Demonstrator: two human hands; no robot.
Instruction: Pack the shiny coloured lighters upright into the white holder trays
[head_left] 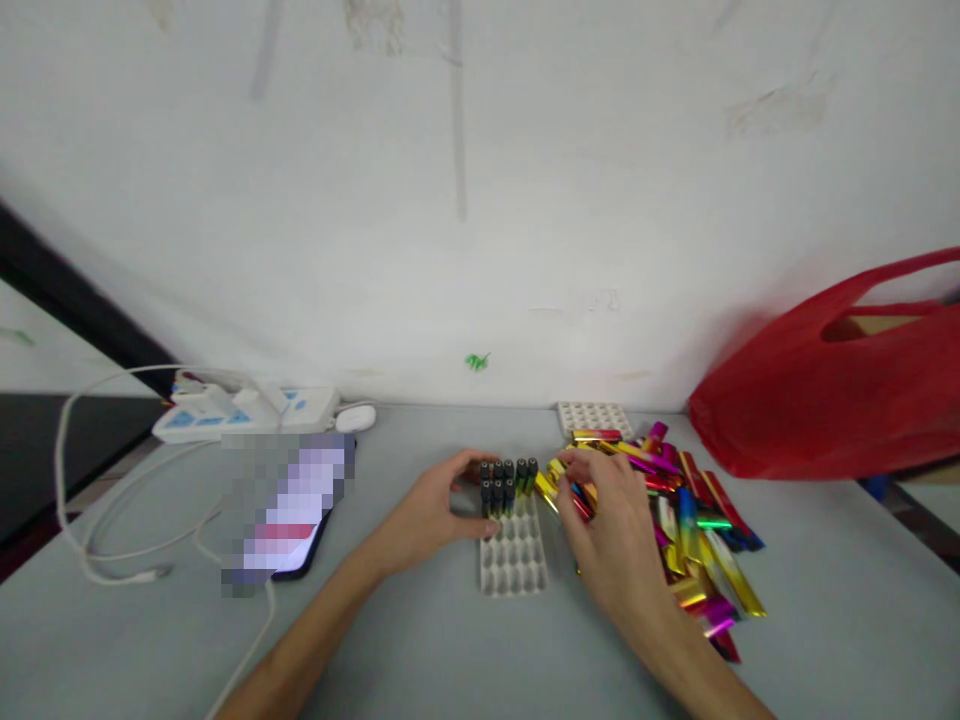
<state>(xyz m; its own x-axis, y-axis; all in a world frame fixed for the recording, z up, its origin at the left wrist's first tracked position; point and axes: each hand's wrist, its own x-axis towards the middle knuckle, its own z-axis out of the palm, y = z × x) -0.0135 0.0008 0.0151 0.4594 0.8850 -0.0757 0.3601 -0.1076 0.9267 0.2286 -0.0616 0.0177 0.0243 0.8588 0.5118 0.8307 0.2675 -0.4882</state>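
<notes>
My left hand curves around the left side of a pale moulded tray, its thumb on the near side and its fingers behind. Several batteries with dark tops and greenish-gold lower parts stand upright in the far rows of the tray. Just right of it, my right hand is at the edge of a pile of shiny coloured foil-like pieces. Thumb and forefinger are bent close together by a gold-coloured bit; what they pinch is partly hidden.
A second pale tray lies by the wall behind the pile. At the right stands a red bag. On the left are a phone, a white power strip, a small white case and loose white cables.
</notes>
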